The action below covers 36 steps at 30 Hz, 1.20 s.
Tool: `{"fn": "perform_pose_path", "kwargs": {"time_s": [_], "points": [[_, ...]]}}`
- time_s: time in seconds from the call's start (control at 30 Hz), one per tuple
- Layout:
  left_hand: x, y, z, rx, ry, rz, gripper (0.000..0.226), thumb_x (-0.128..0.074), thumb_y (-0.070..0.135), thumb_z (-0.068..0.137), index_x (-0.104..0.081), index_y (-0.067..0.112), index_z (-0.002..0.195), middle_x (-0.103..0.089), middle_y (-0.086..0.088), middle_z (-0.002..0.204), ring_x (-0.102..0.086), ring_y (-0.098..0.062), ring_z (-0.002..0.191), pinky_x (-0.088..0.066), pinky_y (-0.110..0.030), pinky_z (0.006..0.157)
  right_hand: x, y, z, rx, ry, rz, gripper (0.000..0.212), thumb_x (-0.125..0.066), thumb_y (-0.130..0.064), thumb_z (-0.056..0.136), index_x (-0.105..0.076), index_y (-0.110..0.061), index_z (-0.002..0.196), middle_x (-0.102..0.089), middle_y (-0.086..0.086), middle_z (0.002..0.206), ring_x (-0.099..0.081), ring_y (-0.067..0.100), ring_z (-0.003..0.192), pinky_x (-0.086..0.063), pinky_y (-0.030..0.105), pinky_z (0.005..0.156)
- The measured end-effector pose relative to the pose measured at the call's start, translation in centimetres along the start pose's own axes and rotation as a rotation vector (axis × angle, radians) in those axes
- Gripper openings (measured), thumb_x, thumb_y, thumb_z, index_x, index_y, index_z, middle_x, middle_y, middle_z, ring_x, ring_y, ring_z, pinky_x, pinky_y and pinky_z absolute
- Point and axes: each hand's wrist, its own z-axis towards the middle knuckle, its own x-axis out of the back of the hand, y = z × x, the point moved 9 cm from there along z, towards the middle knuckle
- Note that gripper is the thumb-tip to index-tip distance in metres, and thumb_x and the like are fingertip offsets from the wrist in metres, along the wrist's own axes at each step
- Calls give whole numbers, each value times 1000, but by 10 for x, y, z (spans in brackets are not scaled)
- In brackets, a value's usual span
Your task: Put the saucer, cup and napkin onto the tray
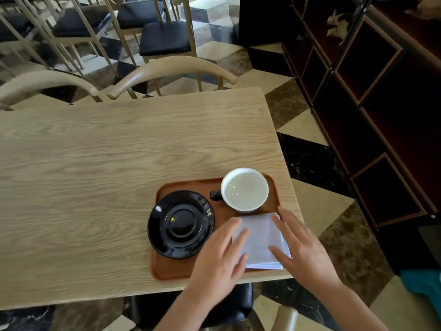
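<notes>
A brown wooden tray (171,271) lies near the table's front right corner. On its left half rests a glossy black saucer (180,223). At its far right corner stands a cup (244,189), white inside with a dark handle pointing left. A folded white napkin (261,237) lies flat on the tray's near right part. My left hand (220,256) hovers over the napkin's left edge with fingers spread, slightly blurred. My right hand (303,244) lies over the napkin's right edge, fingers apart, thumb on the paper. Neither hand grips anything.
The light wooden table (107,175) stretches left and away from the tray. Two curved chair backs (171,68) stand at its far edge, more chairs behind. A dark shelf unit (370,103) runs along the right. A black-cushioned seat (241,299) sits below the near edge.
</notes>
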Motion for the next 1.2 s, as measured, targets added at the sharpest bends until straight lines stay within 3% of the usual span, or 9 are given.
{"fn": "perform_pose_path", "kwargs": {"time_s": [0.1,0.13,0.23,0.6,0.87,1.07,1.2], "points": [[-35,8,-14,35,-166,87,50,-35,33,94,-30,23,142,-35,-10,149,-34,-24,136,-40,-37,104,-22,0,-19,85,-72,-116,56,-30,-53,89,-41,-20,134,-40,8,145,-34,21,132,-32,40,101],[-43,5,-15,72,-199,106,50,-31,35,94,-27,26,143,-34,-11,149,-33,-24,136,-40,-36,105,-24,0,-21,103,-73,-127,54,-33,-51,90,-42,-20,132,-40,8,144,-33,20,132,-34,41,101],[-55,-2,-16,126,-260,121,47,-29,34,92,-37,28,138,-41,-13,145,-39,-25,133,-45,-36,100,-29,-1,-20,126,-76,-100,56,-69,-37,76,-51,-18,125,-46,13,140,-42,24,129,-39,42,99],[-50,-16,-24,144,-285,155,47,-28,35,92,-42,27,136,-40,-13,146,-35,-25,135,-40,-33,102,-37,-19,-11,171,-71,-140,58,-79,-31,66,-61,-18,120,-53,15,134,-50,26,123,-37,41,99],[-47,-25,-31,153,-298,156,47,-27,35,93,-38,27,139,-37,-13,147,-31,-24,137,-42,-35,102,-41,-30,-10,175,-63,-132,58,-81,-29,64,-63,-16,117,-55,16,131,-53,28,120,-45,42,94],[-43,-21,-29,150,-324,169,47,-27,35,92,-41,26,136,-43,-14,144,-38,-26,133,-42,-34,100,-37,-35,-8,167,-72,-181,59,-84,-30,60,-64,-16,114,-58,16,128,-56,28,117,-38,37,94],[-42,-21,-25,169,-375,208,46,-29,34,92,-41,23,135,-44,-15,143,-40,-26,132,-38,-35,101,-37,-37,-4,136,-126,-280,59,-84,-38,56,-67,-20,110,-63,13,124,-60,26,113,-49,41,88]]}}
